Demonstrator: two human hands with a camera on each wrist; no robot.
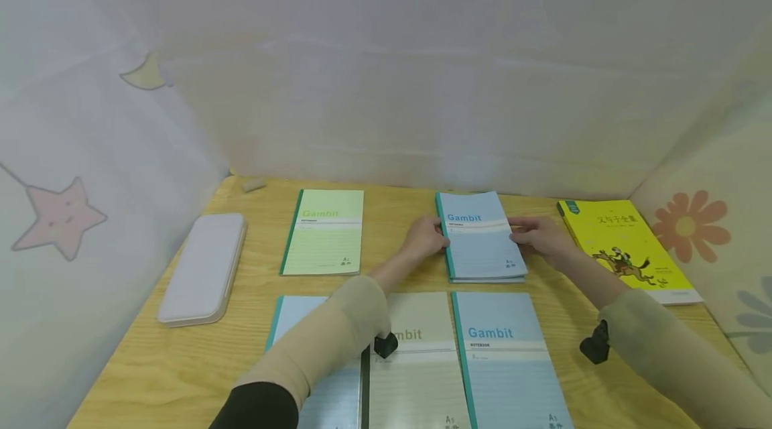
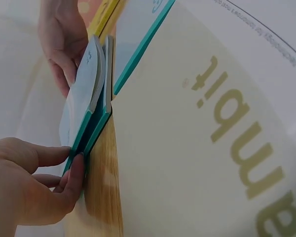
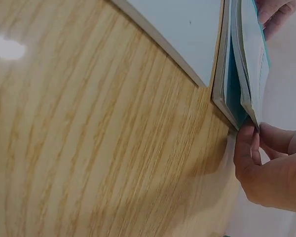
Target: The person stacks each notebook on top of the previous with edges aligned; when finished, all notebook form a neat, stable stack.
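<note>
A blue Gambit notebook (image 1: pixel 482 241) is pinched at its teal spine by my left hand (image 1: pixel 425 238) and at its opposite edge by my right hand (image 1: pixel 543 240). Beneath it lies a second blue notebook (image 3: pixel 223 96), its edge peeking out at the bottom. In the left wrist view, thumb and fingers of the left hand (image 2: pixel 34 182) grip the upper notebook's spine, and a narrow gap parts the two notebooks. The right wrist view shows the right hand (image 3: pixel 274 165) pinching a corner of the upper notebook's slightly fanned pages.
A green notebook (image 1: pixel 326 234) lies to the left. Along the front are a blue notebook (image 1: pixel 330 389), a beige notebook (image 1: pixel 416 382) and another blue notebook (image 1: pixel 512 375). A yellow book (image 1: pixel 624 248) lies at the right, a white case (image 1: pixel 202 268) at the left.
</note>
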